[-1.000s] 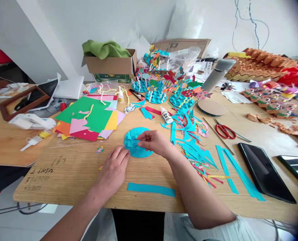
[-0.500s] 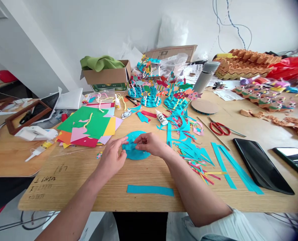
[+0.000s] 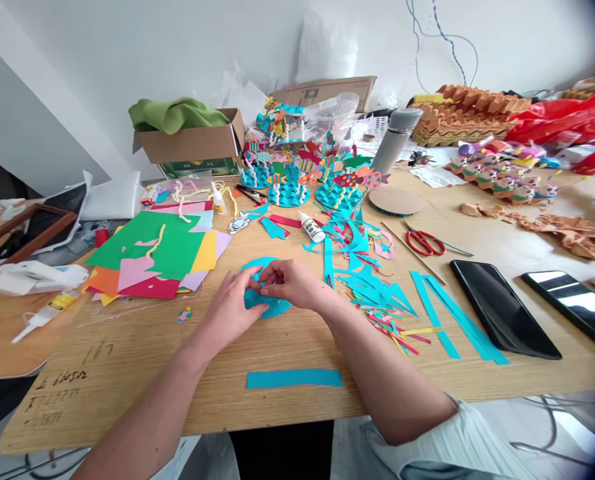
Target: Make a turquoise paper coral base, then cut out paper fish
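Head view: a blue disc (image 3: 276, 307) lies on the bench (image 3: 152, 353) beneath both hands. The left hand (image 3: 237, 298), at its left side, has thumb and fingers apart; the right hand (image 3: 288, 285) is narrowed above it, whether pinching anything I cannot tell. Nearer lies a blue strip (image 3: 295, 379); beyond, a white bottle (image 3: 312, 228).

Nearest us on the tabletop (image 3: 127, 360) lies a strip (image 3: 295, 379); behind it, the disc (image 3: 279, 307) sits partly under our left hand (image 3: 233, 300) and right hand (image 3: 293, 283). Sheets (image 3: 170, 248) are to our left; scraps (image 3: 383, 295), scissors (image 3: 430, 244), then phones (image 3: 502, 307) to our right. Farther back stand models (image 3: 291, 195), a box (image 3: 190, 145) left, a flask (image 3: 393, 143) right.
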Motion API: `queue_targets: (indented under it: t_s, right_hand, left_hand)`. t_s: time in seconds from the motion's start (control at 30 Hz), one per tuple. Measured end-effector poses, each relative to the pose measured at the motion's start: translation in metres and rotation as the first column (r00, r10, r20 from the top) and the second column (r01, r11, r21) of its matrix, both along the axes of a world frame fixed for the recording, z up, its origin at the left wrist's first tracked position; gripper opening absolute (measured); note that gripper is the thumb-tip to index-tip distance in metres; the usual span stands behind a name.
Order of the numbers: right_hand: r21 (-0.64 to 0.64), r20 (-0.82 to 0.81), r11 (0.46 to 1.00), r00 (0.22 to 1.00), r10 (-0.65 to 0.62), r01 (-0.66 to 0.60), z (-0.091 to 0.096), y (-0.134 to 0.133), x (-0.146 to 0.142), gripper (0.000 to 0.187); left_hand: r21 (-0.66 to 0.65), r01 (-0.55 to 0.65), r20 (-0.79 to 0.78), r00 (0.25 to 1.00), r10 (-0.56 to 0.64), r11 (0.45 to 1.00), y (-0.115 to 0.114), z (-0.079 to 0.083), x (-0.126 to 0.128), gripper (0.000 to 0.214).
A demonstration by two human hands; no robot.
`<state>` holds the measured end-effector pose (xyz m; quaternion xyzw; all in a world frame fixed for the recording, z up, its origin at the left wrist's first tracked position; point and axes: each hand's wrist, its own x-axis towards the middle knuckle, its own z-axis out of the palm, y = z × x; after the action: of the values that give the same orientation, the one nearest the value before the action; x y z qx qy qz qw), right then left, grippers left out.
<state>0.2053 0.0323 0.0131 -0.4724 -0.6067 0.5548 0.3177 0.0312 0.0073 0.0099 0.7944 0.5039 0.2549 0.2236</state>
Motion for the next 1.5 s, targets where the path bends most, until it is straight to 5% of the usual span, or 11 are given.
queue_targets:
  t_s: [0.2,0.4,0.63,1.03,1.5]
  right_hand:
    - [0.018,0.051,0.999,0.998,0.041,-0.042,0.006,-0.001,0.01,0.006]
    - [-0.064,0.141,0.998,0.99,-0.002,0.011,0.022,0.002,0.049,0.022]
    - [-0.181,0.226,0.977,0.962,0.155,-0.115,0.03,0.001,0.082,0.047]
    - [-0.139,0.155,0.968,0.96,0.231,-0.211,0.032,0.0,0.083,0.028]
    - [-0.216,0.318,0.96,0.917,0.241,-0.178,0.021,0.003,0.07,0.011]
  left_hand:
    - [0.011,0.014,0.021,1.0,-0.014,1.0,0.0,-0.002,-0.001,0.05]
    - [0.001,0.046,-0.011,0.999,-0.046,0.999,-0.001,0.003,-0.002,0.047]
    - [-0.004,0.037,0.008,0.999,-0.037,0.999,0.0,-0.001,-0.002,0.048]
    - [0.026,0.038,0.032,0.999,-0.039,0.999,-0.001,-0.002,-0.003,0.049]
    - [0.059,0.029,0.097,0.995,-0.035,0.998,0.003,-0.004,-0.006,0.043]
